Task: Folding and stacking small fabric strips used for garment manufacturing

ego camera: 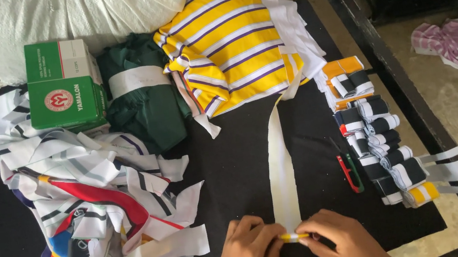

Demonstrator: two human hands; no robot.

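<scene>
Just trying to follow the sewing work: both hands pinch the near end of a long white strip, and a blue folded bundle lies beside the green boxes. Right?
Nearly. The head view shows the folded bundle is dark green, not blue. Both hands, left hand and right hand, pinch the white strip; the bundle lies beside the green boxes.

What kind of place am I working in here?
Likely a garment workshop: a cutting table with a heap of fabric offcuts, stacked striped collar pieces and thread snips.
</scene>
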